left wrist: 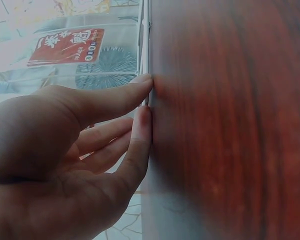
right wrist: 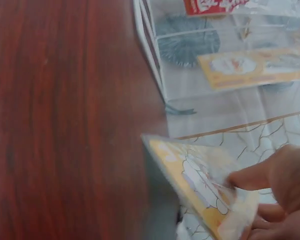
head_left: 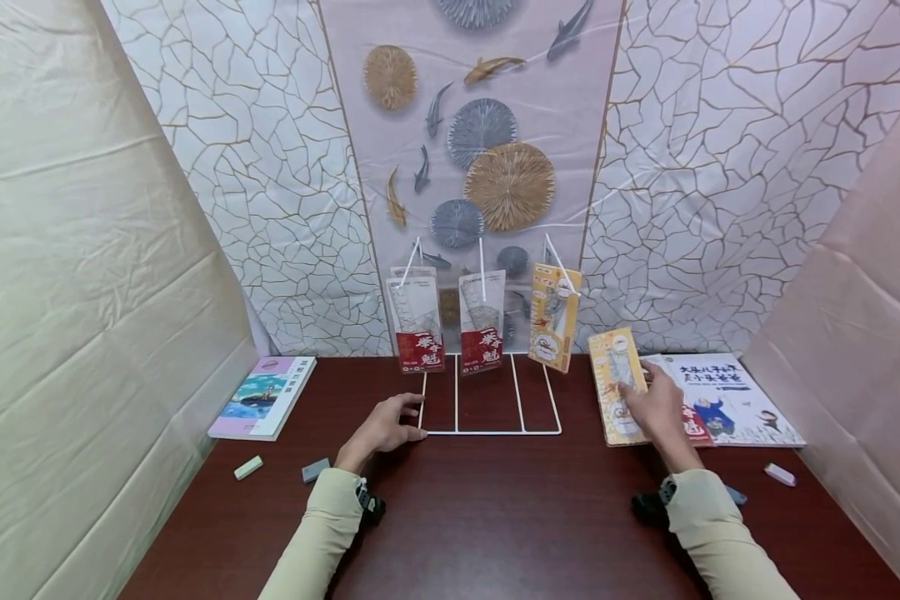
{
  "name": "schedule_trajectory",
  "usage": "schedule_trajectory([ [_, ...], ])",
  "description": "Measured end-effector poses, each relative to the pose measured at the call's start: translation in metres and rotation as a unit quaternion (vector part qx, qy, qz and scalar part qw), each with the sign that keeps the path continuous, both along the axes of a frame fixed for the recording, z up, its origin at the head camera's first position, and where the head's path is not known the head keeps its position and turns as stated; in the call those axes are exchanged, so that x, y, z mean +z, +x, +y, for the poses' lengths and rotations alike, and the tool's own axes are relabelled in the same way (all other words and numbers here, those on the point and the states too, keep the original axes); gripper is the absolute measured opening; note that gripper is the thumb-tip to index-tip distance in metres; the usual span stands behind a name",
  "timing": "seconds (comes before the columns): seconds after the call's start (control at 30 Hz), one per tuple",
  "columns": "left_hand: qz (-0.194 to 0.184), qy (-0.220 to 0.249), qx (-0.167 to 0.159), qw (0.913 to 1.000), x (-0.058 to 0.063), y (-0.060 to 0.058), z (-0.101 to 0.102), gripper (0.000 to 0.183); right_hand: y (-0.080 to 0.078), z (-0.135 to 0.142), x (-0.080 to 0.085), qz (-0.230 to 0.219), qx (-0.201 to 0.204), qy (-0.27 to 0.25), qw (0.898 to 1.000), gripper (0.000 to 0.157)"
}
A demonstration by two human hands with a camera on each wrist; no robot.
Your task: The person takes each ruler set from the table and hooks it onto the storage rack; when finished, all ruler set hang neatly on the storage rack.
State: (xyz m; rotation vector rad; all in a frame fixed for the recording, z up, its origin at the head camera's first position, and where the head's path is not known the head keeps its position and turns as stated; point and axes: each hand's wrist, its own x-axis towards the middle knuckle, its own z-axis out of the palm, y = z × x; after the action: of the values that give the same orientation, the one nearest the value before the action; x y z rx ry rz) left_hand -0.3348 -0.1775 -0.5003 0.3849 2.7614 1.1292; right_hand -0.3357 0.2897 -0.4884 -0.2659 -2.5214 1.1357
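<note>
In the head view a white wire display rack stands on the table. My left hand is at its front left corner, where the thumb and index finger pinch the base wire close to the tabletop. My right hand holds a yellow flat package upright, right of the rack, thumb across its front. On the rack's hooks hang clear ruler packs with red labels, one at left and one in the middle, the left hook bearing more than one. Another yellow package hangs from the right hook.
At right a white picture book lies with a red-labelled pack partly over it. A thick book lies at left. Small erasers, a pale green one, a grey one and a pink one, lie nearby. Patterned cloth walls surround the table.
</note>
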Motion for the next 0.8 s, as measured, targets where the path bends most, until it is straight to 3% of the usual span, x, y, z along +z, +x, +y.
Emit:
schedule_trajectory([
  [0.2,-0.001,0.002,0.002,1.0000,0.000,-0.001,0.000,0.065,0.013,-0.003,0.020,0.092,-0.033,-0.055,0.994,0.045],
  [0.37,0.001,0.001,0.000,1.0000,-0.001,0.000,0.000,0.065,0.026,-0.009,0.040,0.159,-0.003,-0.125,0.979,0.042],
  [0.47,0.001,0.001,0.003,1.0000,-0.002,-0.001,-0.001,0.065,0.035,-0.015,0.049,0.200,0.052,-0.189,0.960,0.040],
  [0.6,-0.001,0.003,0.003,1.0000,-0.002,0.000,0.000,0.064,0.045,-0.029,0.056,0.225,0.159,-0.238,0.931,0.038],
  [0.7,0.000,0.001,-0.001,1.0000,-0.002,0.000,0.000,0.065,0.050,-0.041,0.059,0.231,0.219,-0.229,0.920,0.035],
  [0.8,0.002,0.002,-0.002,1.0000,-0.002,0.000,0.000,0.064,0.050,-0.052,0.061,0.232,0.249,-0.217,0.915,0.032],
])
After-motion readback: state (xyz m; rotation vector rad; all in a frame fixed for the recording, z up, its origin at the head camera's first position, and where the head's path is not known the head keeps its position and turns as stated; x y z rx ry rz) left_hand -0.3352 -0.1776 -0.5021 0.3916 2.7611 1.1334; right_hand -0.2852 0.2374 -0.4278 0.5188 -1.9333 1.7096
